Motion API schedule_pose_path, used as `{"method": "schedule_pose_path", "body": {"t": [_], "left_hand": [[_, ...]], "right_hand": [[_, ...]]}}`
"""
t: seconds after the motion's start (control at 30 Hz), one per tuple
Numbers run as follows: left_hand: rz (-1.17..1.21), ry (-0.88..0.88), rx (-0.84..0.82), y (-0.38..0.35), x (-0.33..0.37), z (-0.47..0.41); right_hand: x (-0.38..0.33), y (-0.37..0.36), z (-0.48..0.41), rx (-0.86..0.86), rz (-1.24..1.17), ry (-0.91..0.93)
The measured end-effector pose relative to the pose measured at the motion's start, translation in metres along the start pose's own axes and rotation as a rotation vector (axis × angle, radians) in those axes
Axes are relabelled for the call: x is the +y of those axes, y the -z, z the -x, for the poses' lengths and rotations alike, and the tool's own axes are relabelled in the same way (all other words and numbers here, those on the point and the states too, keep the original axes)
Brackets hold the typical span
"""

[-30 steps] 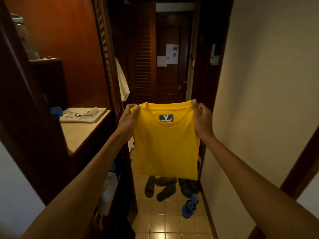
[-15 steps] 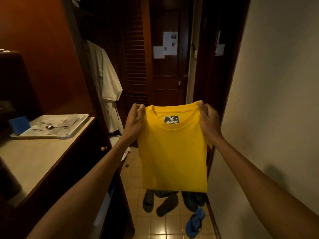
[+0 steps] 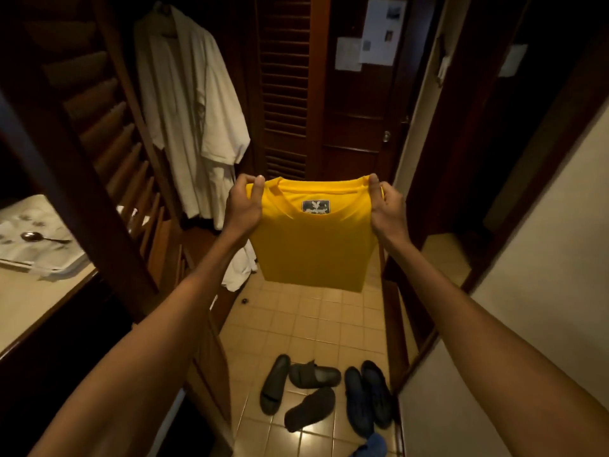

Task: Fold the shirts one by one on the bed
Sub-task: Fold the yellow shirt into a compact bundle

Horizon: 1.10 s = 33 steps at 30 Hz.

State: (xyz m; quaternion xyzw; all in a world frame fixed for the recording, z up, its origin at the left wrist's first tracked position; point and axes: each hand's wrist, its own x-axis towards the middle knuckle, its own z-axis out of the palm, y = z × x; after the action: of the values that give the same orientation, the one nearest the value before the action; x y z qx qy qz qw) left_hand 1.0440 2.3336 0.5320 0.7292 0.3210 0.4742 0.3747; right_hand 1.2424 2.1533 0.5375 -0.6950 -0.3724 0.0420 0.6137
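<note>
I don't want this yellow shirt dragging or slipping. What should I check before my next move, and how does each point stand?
1. Grip of the left hand on the yellow shirt, top corner: ok, pinched.
2. Grip of the right hand on the other corner: ok.
3. Top edge level between the hands: ok.
4. Hem clear of the tiled floor: ok.
5. Floor ahead free: not ok, sandals lie there.
6. Bed to fold on: cannot tell, not in view.

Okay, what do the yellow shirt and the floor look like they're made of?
Yellow shirt: soft knit fabric, probably cotton or a blend; matte, drapes limp with soft creases.
Floor: glazed tiles, likely ceramic; grid of grout lines and a shiny glare patch.
</note>
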Motion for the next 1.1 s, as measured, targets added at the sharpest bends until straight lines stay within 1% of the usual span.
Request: {"method": "schedule_pose_path", "body": {"t": [0.2, 0.3, 0.53, 0.7, 0.8, 0.9, 1.1], "left_hand": [[0.008, 0.009, 0.044, -0.038, -0.057, -0.111], [0.023, 0.049, 0.053, -0.050, -0.084, -0.173], [-0.014, 0.069, 0.111, -0.063, -0.110, -0.302], [-0.035, 0.042, 0.147, -0.078, -0.136, -0.375], [-0.050, 0.041, 0.174, -0.083, -0.157, -0.416], [-0.070, 0.077, 0.238, -0.082, -0.186, -0.460], [-0.173, 0.207, 0.431, -0.064, -0.228, -0.522]], "right_hand": [[0.037, -0.057, -0.116, -0.025, 0.023, 0.043], [0.050, -0.090, -0.177, -0.044, 0.058, 0.058], [0.060, -0.158, -0.303, -0.075, -0.010, 0.116], [0.087, -0.201, -0.386, -0.094, -0.045, 0.144], [0.109, -0.236, -0.439, -0.136, -0.081, 0.163], [0.126, -0.285, -0.496, -0.205, -0.127, 0.208], [0.142, -0.395, -0.587, -0.451, -0.245, 0.268]]}}
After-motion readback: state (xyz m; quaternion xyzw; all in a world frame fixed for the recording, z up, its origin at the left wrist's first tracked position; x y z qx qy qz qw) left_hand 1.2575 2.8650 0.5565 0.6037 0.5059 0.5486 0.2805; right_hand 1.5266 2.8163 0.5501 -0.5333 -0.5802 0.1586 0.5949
